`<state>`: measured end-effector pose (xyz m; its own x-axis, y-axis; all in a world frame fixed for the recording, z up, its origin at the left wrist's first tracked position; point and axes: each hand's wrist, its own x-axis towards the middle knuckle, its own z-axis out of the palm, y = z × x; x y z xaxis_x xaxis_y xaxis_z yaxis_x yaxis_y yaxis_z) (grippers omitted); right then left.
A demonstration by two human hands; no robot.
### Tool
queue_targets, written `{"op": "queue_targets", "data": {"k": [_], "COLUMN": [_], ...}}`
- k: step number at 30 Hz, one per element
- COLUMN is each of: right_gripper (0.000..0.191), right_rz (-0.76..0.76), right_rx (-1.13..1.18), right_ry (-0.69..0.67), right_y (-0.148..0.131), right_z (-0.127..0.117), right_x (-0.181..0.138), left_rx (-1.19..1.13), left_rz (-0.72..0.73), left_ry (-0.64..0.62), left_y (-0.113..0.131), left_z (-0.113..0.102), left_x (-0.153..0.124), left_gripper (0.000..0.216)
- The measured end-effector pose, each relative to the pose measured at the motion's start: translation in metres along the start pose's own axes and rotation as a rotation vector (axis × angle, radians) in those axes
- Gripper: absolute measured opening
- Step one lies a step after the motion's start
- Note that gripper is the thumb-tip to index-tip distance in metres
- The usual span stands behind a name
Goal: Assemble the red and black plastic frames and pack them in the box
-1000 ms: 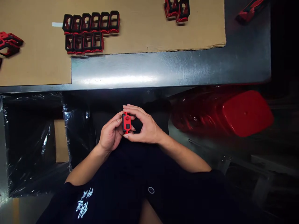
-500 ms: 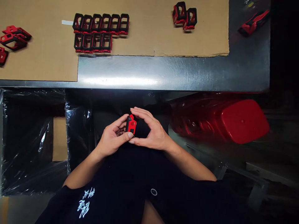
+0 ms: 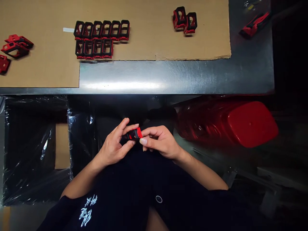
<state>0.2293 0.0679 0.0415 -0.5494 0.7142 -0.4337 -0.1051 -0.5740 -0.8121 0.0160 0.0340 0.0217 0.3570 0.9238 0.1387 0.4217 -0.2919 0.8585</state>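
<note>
A small red-and-black plastic frame [image 3: 135,133] is held between both hands in front of my body, below the table edge. My left hand [image 3: 112,145] grips its black side between thumb and fingers, with the index finger raised off it. The thumb and fingertips of my right hand [image 3: 164,141] are closed on the red end. Fingers cover part of the frame, so its full shape is hidden.
On the cardboard sheet [image 3: 149,41] stand two rows of similar frames [image 3: 98,29], a pair of frames [image 3: 185,20] and several loose red-black pieces [image 3: 16,46]. Another piece [image 3: 255,25] lies on the metal table [image 3: 178,75]. A plastic-lined box [image 3: 29,144] and a red stool [image 3: 251,123] flank me.
The frame has been turned so its red end now faces my right hand. The right hand's fingers have closed from a wide curve to a pinch, and the left index finger has lifted.
</note>
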Motion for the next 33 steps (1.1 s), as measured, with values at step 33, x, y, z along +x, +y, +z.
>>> {"op": "queue_targets", "data": {"k": [33], "right_gripper": [0.036], "right_rz": [0.162], "right_rx": [0.323], "right_ry": [0.022], "right_y": [0.017], "right_z": [0.008], "right_x": [0.017], "left_rx": [-0.473], "left_rz": [-0.246], "left_ry": [0.004], "left_y": [-0.003], "left_z": [0.007], "left_x": [0.004], "left_gripper": [0.053]}}
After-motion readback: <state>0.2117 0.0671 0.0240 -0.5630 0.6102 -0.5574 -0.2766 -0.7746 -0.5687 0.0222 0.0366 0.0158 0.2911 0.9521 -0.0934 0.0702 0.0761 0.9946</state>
